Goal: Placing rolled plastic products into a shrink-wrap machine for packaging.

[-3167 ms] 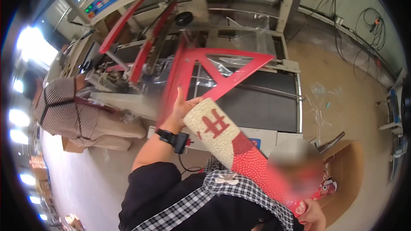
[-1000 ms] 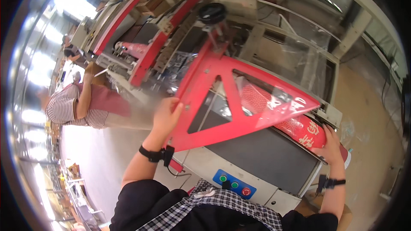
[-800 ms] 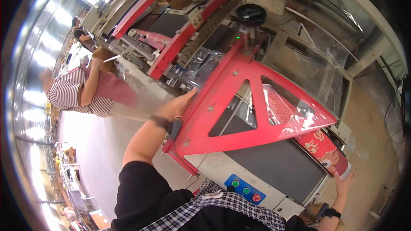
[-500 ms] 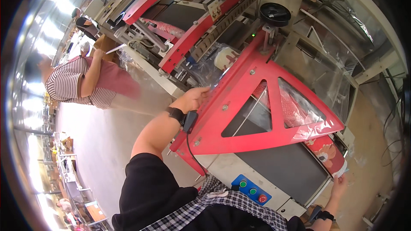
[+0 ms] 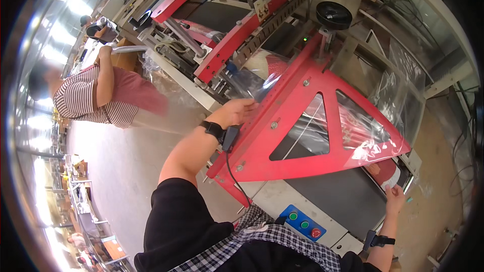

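A red flat patterned piece with a white end (image 5: 390,176) lies partly under a red frame (image 5: 297,163) with triangular openings, at the right side of a grey bed. Fingertips of my right hand (image 5: 395,201) are closed at its white end. My left hand (image 5: 236,113) is at the frame's left edge, fingers closed together beside clear plastic film (image 5: 259,86); whether they grip the film is hidden. Beyond that hand, a red and white piece (image 5: 269,65) lies under the film. Through the frame's right opening, shiny film covers more red material.
A blue panel (image 5: 304,223) with two green buttons and a red one is on the machine's near side. A black handwheel (image 5: 334,15) stands above the frame. A second red frame (image 5: 222,53) is farther back. At left, a person in a striped top (image 5: 83,98) stands nearby.
My right hand has moved forward with the patterned piece, which now lies farther under the red frame. More red and white material shows beyond my left hand, whose fingers have stretched slightly forward.
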Demonstrator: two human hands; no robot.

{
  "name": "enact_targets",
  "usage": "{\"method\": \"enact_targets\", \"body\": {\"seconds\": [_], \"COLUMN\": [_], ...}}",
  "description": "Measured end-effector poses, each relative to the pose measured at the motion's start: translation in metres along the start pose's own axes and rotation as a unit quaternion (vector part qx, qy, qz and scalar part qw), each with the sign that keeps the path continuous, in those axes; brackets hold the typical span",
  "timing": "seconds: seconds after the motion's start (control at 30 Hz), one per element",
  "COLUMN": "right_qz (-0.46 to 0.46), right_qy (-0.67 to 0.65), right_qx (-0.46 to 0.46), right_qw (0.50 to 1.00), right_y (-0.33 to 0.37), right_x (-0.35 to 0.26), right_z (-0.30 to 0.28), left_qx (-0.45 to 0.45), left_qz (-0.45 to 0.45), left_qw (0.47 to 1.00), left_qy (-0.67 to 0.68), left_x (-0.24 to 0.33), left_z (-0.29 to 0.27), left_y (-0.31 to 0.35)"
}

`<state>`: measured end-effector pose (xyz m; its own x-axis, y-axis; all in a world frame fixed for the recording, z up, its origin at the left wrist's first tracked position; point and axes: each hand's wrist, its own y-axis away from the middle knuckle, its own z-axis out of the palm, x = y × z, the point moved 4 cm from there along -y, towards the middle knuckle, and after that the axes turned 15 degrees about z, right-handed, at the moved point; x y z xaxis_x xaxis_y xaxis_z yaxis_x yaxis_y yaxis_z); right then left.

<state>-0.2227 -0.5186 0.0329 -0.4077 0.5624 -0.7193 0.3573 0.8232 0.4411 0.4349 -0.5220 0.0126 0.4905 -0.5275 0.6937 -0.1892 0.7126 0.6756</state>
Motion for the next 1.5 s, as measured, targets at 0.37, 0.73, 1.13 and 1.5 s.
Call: {"method": "enact_targets", "body": {"seconds": [0.37, 0.73, 1.13, 1.5], "right_qz": [-0.050, 0.160, 0.541, 0.632], "right_qy": [-0.127, -0.143, -0.107, -0.231], "right_qx": [-0.116, 0.109, 0.069, 0.163], "right_qw": [0.984, 0.971, 0.832, 0.721], "right_y": [0.066, 0.288, 0.490, 0.420], "right_x": [-0.026, 0.140, 0.550, 0.745], "right_z": [0.058, -0.018, -0.012, 0.061], "left_qx": [-0.052, -0.463, -0.564, -0.596], "left_qz": [0.237, -0.140, -0.265, 0.421], "left_qw": [0.970, 0.875, 0.743, 0.301], "left_qy": [0.002, -0.021, -0.244, -0.614], "left_x": [0.044, -0.095, -0.299, -0.596], "left_z": [0.056, 0.171, 0.272, 0.325], "left_y": [0.190, 0.260, 0.357, 0.365]}}
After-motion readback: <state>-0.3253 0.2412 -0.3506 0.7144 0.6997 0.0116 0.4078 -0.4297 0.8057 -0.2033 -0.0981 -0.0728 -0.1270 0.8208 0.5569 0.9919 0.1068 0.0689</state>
